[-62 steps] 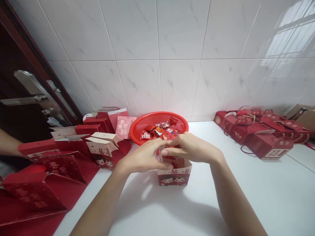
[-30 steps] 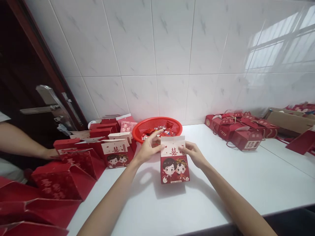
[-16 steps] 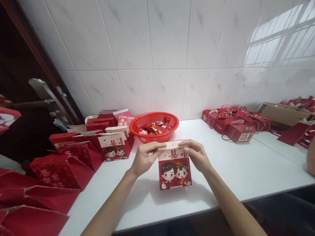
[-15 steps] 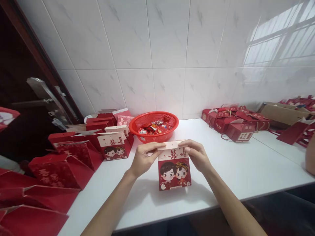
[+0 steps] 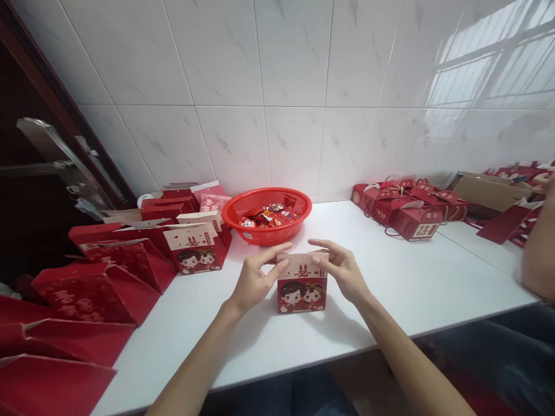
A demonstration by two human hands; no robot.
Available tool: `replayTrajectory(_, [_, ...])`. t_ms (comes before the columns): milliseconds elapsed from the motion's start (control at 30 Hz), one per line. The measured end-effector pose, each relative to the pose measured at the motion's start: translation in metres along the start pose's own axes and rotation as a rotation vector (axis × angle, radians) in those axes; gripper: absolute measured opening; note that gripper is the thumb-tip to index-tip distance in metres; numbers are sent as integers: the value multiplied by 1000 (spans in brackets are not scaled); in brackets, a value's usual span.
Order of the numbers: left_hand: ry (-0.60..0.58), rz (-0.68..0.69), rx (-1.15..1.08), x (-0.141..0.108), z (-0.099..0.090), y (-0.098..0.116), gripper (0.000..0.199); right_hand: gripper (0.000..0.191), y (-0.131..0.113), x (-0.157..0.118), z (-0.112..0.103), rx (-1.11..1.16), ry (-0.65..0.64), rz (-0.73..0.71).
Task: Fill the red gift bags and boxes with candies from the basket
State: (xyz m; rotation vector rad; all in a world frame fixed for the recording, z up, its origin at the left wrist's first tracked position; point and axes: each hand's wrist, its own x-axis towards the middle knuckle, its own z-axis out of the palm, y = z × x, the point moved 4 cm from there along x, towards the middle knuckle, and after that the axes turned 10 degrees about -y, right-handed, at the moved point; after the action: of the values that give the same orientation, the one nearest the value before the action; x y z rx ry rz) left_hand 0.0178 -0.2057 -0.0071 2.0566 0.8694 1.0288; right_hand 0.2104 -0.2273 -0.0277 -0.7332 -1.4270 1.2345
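Note:
A red and cream paper gift box (image 5: 302, 296), printed with a cartoon couple and a double-happiness character, stands upright on the white table in front of me. My left hand (image 5: 259, 278) grips its top left edge, thumb in front and fingers behind. At the top right edge, my right hand (image 5: 342, 270) has its thumb on the front face. Its index finger is raised off the box, and the other fingers are partly hidden behind the top flap. Behind the box sits a red plastic basket (image 5: 267, 236) with wrapped sweets (image 5: 271, 216) in it.
A matching box (image 5: 193, 251) and rows of red paper bags (image 5: 93, 289) line the left side. Small red handled boxes (image 5: 418, 224) stand at the back right, beside an open cardboard box (image 5: 489, 193). Another person's arm (image 5: 537, 254) is at the right edge. A tiled wall (image 5: 295, 144) rises behind.
The gift box has gone from tilted to upright on the table. My right index finger has lifted from its top edge. The view has shifted slightly.

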Motion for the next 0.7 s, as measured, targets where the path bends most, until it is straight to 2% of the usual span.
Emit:
replayTrajectory(67, [-14, -20, 0, 0, 1, -2, 35, 37, 1, 0, 1, -97, -27, 8])
replayTrajectory(200, [-62, -55, -18, 1, -2, -5, 40, 34, 0, 0, 0, -232, -49, -48])
replayTrajectory(333, [-122, 23, 32, 1, 1, -2, 33, 32, -6, 0, -3, -337, -112, -46])
replayTrajectory(467, [-138, 76, 92, 0, 13, 10, 34, 24, -38, -1, -14, -641, -283, -99])
replayTrajectory(533, [-152, 105, 168, -3, 18, 20, 39, 20, -62, -5, -34, -775, -310, -115])
replayTrajectory(567, [-144, 120, 207, -5, 17, 25, 43, 18, -75, -9, -51, -814, -255, -125])
replayTrajectory(600, [-130, 132, 239, -9, 16, 29, 47, 15, -89, -14, -72, -841, -144, -148])
replayTrajectory(633, [-114, 135, 259, -13, 12, 32, 49, 14, -102, -21, -95, -852, -15, -166])
replayTrajectory(700, [-91, 119, 269, -26, 1, 31, 41, 15, -124, -40, -143, -830, 274, -156])
